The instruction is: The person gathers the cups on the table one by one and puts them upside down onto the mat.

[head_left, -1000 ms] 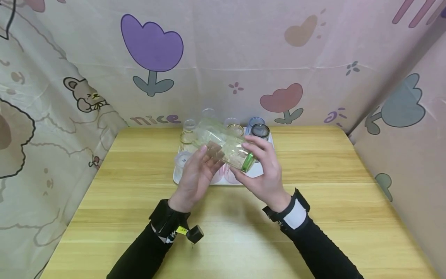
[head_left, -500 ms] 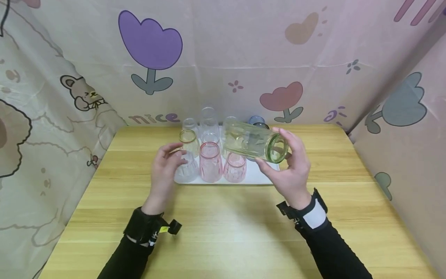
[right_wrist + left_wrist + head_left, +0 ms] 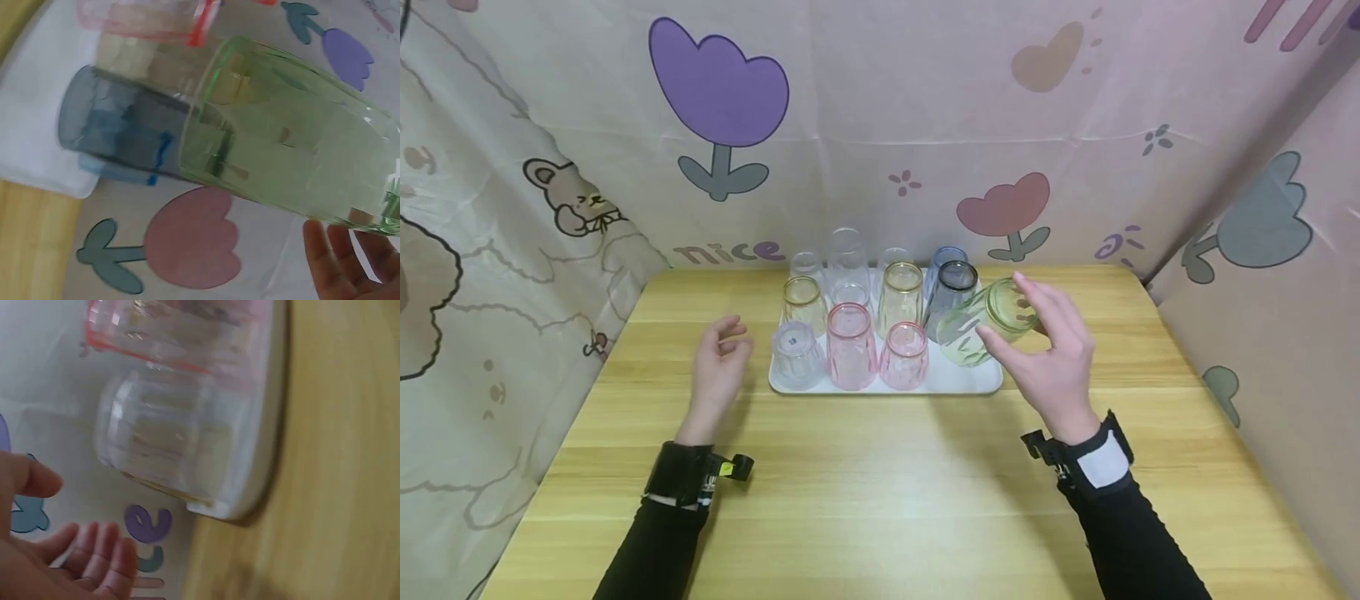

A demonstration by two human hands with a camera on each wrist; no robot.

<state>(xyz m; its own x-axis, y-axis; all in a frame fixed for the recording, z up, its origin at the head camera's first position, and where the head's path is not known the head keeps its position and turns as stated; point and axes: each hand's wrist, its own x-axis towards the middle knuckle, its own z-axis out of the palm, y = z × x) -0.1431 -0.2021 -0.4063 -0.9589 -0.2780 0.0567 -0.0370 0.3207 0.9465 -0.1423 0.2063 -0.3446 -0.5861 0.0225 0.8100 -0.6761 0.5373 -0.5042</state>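
Observation:
My right hand (image 3: 1058,362) grips a tall pale-green drinking glass (image 3: 973,332) near its thick base. Tilted, the glass points its wide mouth down and left over the front right part of a white tray (image 3: 955,381). In the right wrist view the green glass (image 3: 294,137) overlaps a dark grey glass (image 3: 140,119). Left of the tray, my left hand (image 3: 721,367) holds nothing, its fingers loosely bent. Closest to it is a short clear glass (image 3: 798,362) at the tray's front left corner.
On the tray, a tall pink glass (image 3: 852,354) and a short pink one (image 3: 905,358) stand along the front. Behind are yellowish glasses (image 3: 900,300), a grey glass (image 3: 953,296), a blue one (image 3: 947,255) and several clear ones. A patterned cloth (image 3: 865,100) hangs behind the wooden table (image 3: 865,500).
My left hand has let go of the green glass and drawn back to the left. My right hand has carried the glass rightward and tipped its mouth downward toward the tray.

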